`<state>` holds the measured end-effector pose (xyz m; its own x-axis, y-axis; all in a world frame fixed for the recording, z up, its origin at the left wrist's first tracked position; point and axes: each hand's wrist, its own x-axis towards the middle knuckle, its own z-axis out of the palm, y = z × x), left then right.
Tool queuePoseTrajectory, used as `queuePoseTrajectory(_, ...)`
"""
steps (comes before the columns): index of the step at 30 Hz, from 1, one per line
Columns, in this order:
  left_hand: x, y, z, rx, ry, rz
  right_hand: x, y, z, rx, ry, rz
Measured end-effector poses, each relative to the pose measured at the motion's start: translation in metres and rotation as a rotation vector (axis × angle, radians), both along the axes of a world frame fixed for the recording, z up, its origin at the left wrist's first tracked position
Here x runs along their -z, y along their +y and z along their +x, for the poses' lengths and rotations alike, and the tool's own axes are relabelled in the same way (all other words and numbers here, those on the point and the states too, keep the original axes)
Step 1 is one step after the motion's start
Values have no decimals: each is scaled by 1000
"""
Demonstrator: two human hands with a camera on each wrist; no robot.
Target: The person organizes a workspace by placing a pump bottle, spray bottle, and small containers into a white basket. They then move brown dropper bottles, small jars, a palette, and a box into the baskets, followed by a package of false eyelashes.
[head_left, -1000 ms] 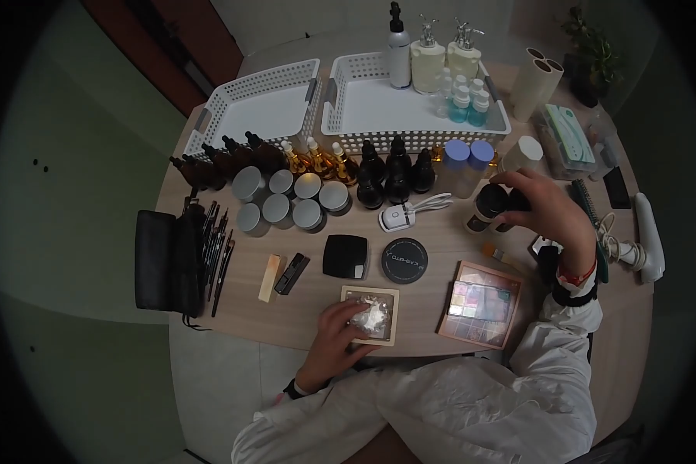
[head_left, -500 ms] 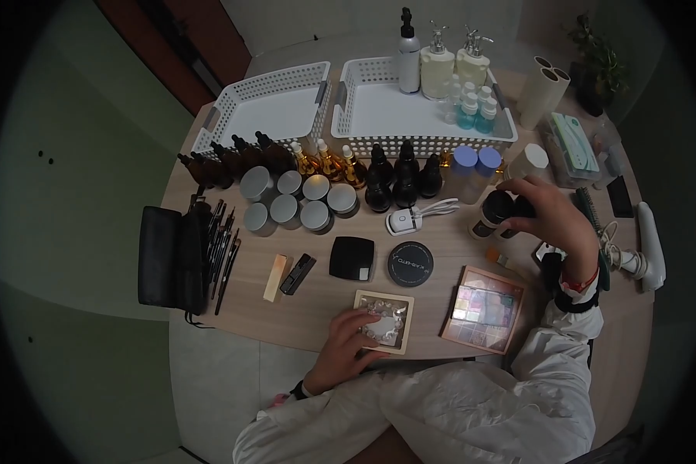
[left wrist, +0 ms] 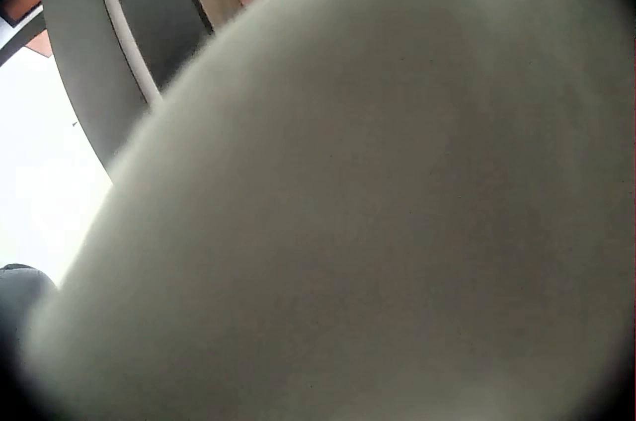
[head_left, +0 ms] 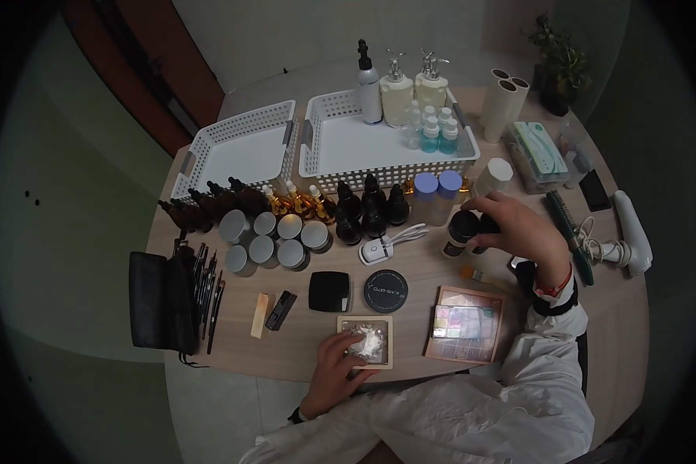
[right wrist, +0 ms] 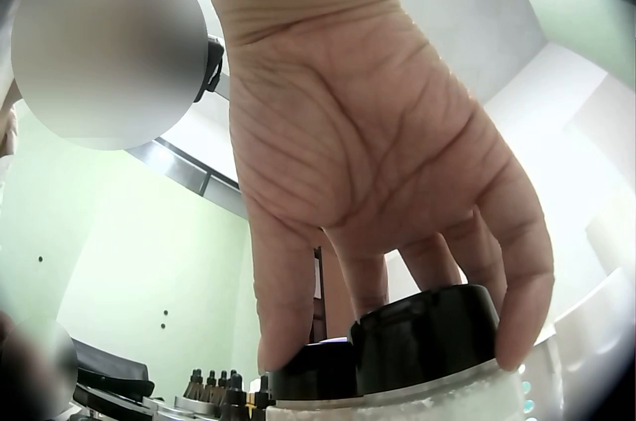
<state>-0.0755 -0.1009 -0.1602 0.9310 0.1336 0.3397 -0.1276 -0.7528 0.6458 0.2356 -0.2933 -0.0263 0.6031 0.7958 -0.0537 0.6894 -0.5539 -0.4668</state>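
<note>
At the wooden surface: both hands at work among cosmetics

On the near side of the wooden surface [head_left: 286, 352], we see the left grip [head_left: 336, 371] resting with its fingers, relaxed, on a square cream-framed box with a clear window [head_left: 375, 348]. We find the box just nearer the person than a round black compact [head_left: 386, 291] and a square black compact [head_left: 329, 291]. At the right, we note the right grip [head_left: 526, 232] grasping a side-by-side pair of black-lidded jars [head_left: 463, 226], thumb on one lid and fingers on the other; the right wrist view shows the palm above both. Behind the pair we observe two purple-capped bottles [head_left: 425, 186]; on its near side lie a small orange-tipped brush [head_left: 469, 272] and a pink-framed palette of coloured pans [head_left: 462, 325]. Blurred pale material fills most of the left wrist view.
</note>
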Motion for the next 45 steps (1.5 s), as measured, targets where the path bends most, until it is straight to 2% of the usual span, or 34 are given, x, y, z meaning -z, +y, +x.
queuePoseTrajectory(19,3,-1,3,0,-5,-60,0,1,1,-13,70,23)
queuePoseTrajectory(26,4,1,3,5,4,-85,-1,0,0,-18,19,37)
queuePoseTrajectory(45,3,2,2,22,12,-46,-1,1,1,-23,34,38)
